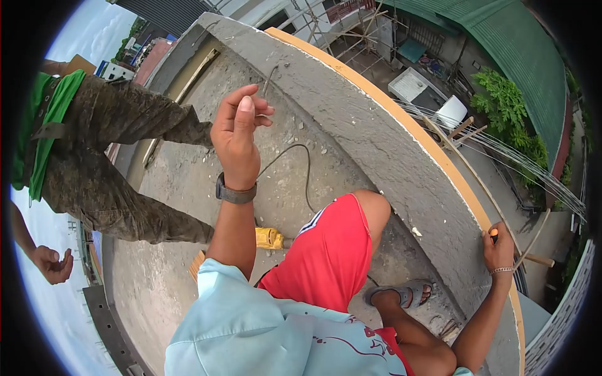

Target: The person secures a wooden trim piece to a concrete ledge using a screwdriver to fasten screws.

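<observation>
My left hand (238, 138), with a dark watch (236, 190) at its wrist, is raised over the concrete floor (188, 250). Its fingers are loosely bent and apart, with nothing visible in them. A thin wire end (269, 80) shows behind the fingertips. On the right, my right hand (498, 247) is closed around a small orange and black object (494, 234) at the orange outer edge (439, 156) of the rough grey parapet (376, 135). Most of that object is hidden by the fingers.
A person in camouflage trousers (94, 169) stands at the left, one bare hand (52, 264) hanging. A yellow tool (269, 238) and a dark cable (308, 169) lie on the floor. Beyond the parapet are a drop, overhead wires (533, 166), bamboo scaffolding (357, 31) and a green roof (514, 56).
</observation>
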Demonstrator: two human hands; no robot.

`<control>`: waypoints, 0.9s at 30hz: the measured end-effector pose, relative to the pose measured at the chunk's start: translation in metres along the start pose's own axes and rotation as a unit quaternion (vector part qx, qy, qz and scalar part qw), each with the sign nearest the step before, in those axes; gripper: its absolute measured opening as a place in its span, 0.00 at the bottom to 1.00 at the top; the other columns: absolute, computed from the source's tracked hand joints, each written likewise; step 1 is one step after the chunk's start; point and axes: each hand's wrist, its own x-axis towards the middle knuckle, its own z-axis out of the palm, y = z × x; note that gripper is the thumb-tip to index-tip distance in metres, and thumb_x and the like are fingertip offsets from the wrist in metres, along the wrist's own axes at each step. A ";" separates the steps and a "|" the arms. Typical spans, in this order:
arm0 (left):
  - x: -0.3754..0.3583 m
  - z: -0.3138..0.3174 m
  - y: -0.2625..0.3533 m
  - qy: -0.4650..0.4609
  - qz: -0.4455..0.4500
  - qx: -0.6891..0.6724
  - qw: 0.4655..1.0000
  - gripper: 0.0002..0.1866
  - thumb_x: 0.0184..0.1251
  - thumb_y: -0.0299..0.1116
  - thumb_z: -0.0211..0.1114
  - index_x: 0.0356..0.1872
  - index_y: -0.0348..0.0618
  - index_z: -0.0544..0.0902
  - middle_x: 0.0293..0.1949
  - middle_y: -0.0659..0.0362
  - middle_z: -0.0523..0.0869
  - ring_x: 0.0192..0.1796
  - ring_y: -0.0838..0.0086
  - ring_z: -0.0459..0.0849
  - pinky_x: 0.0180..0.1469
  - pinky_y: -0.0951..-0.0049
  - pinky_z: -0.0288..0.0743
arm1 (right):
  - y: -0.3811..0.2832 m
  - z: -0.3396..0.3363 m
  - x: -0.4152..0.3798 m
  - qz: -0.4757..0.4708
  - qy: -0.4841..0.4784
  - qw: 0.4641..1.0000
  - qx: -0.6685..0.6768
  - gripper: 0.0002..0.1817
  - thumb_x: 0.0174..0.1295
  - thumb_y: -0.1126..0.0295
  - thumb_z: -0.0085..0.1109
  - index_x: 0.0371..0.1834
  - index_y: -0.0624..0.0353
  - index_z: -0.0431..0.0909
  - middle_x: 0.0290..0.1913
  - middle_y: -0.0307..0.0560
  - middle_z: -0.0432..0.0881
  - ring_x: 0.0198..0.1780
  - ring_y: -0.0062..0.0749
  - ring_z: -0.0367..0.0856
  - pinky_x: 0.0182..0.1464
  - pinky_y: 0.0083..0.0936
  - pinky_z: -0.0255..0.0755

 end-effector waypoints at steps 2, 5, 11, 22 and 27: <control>0.012 -0.023 0.021 0.048 0.036 -0.005 0.998 0.17 0.73 0.37 0.53 0.52 0.33 0.75 0.37 0.55 0.81 0.39 0.72 0.81 0.39 0.73 0.75 | 0.011 0.025 -0.006 -0.003 -0.011 1.000 -0.014 0.10 0.62 0.69 0.59 0.32 0.62 0.68 0.27 0.58 0.76 0.31 0.54 0.76 0.36 0.39 0.68; 0.025 -0.046 0.046 0.102 0.123 0.030 0.987 0.20 0.72 0.40 0.50 0.53 0.31 0.73 0.36 0.53 0.81 0.38 0.67 0.81 0.39 0.68 0.75 | 0.013 0.035 -0.003 0.011 0.078 0.996 -0.044 0.13 0.63 0.65 0.58 0.30 0.62 0.68 0.26 0.60 0.76 0.31 0.56 0.76 0.35 0.41 0.69; 0.031 -0.061 0.084 0.135 0.239 0.043 0.961 0.23 0.70 0.42 0.49 0.53 0.29 0.72 0.35 0.49 0.82 0.37 0.61 0.82 0.39 0.62 0.77 | 0.010 0.032 -0.001 0.016 0.085 0.995 -0.047 0.14 0.64 0.63 0.57 0.29 0.62 0.69 0.24 0.59 0.76 0.28 0.57 0.76 0.33 0.42 0.69; 0.027 -0.078 0.105 0.191 0.248 -0.018 0.950 0.24 0.68 0.45 0.48 0.55 0.36 0.71 0.34 0.51 0.81 0.37 0.60 0.79 0.40 0.60 0.71 | 0.002 0.036 -0.007 0.047 0.118 0.988 -0.093 0.12 0.63 0.64 0.55 0.40 0.62 0.74 0.49 0.59 0.77 0.45 0.55 0.78 0.43 0.43 0.72; 0.028 -0.087 0.109 0.232 0.218 -0.058 0.946 0.23 0.69 0.47 0.47 0.55 0.38 0.72 0.34 0.53 0.80 0.37 0.62 0.78 0.40 0.62 0.69 | 0.021 0.039 0.003 0.014 0.112 0.991 -0.074 0.13 0.62 0.64 0.53 0.47 0.57 0.78 0.49 0.59 0.80 0.50 0.56 0.79 0.52 0.41 0.72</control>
